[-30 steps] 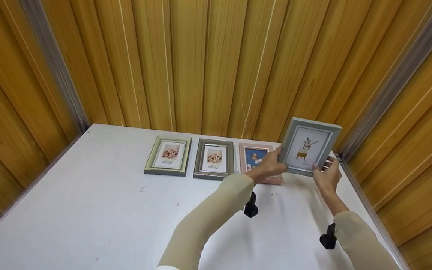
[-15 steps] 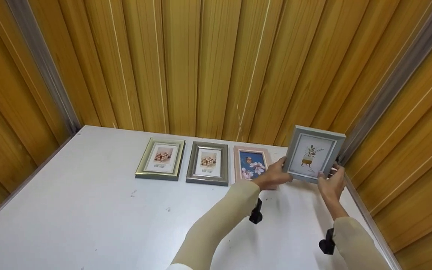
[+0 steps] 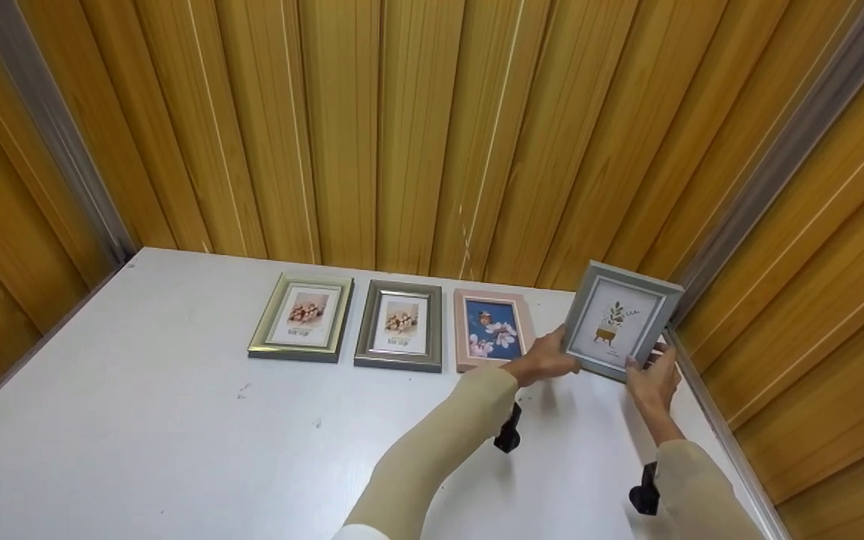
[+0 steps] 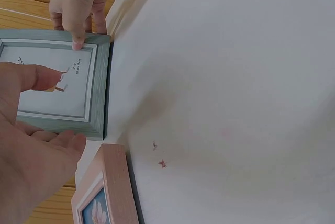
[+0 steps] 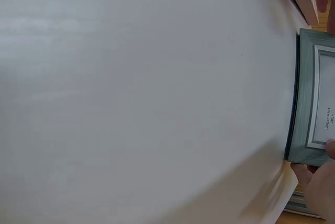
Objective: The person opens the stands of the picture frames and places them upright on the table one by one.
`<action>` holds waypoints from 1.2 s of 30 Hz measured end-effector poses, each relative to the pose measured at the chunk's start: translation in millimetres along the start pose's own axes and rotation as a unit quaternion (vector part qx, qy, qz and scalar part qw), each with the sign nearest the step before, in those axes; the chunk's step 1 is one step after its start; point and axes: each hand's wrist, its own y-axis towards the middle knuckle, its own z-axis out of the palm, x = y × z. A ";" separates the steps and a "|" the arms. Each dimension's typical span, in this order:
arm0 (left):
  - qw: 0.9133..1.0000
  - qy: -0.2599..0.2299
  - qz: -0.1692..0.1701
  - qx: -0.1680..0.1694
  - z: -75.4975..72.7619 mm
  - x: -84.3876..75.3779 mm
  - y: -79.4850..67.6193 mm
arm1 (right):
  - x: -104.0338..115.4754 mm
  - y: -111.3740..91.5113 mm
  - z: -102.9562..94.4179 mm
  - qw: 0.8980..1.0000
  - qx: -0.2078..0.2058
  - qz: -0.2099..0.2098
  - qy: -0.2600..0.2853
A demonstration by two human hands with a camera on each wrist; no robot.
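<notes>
A grey-green picture frame (image 3: 615,322) with a plant-pot print is tilted up at the right end of the white table, held by both hands. My left hand (image 3: 550,358) grips its left edge; in the left wrist view the thumb (image 4: 42,77) extends over the picture and the fingers lie along the frame's side. My right hand (image 3: 654,384) pinches the lower right corner, thumb in front and fingers behind. Just left of it lies a pink picture frame (image 3: 462,330) with a blue flower picture, its lower right corner covered by my left hand.
A dark grey picture frame (image 3: 436,330) and a gold one (image 3: 265,322) lie in line with the pink one along the back of the white table (image 3: 177,420). Wood-patterned panel walls (image 3: 342,135) stand behind and at both sides.
Both hands have lowered the grey-green frame closer to the table. More of the pink frame now shows beside my left hand. The head view has swung slightly to the right.
</notes>
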 end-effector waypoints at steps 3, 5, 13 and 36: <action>1.000 -0.005 0.010 -0.005 4.3 -1.9 -0.1 | 1.3 1.3 -6.6 1.000 0.015 0.001 -0.008; 1.000 -0.007 0.014 -0.010 6.1 -2.6 0.0 | 2.5 2.6 -10.2 1.000 0.028 0.000 -0.014; 1.000 -0.003 0.012 0.006 5.1 1.3 -4.9 | 5.9 0.0 -14.2 0.997 0.063 0.021 -0.040; 0.994 0.093 -0.001 -0.059 -83.8 18.9 -19.0 | 15.5 36.7 -47.5 0.984 0.139 0.052 -0.099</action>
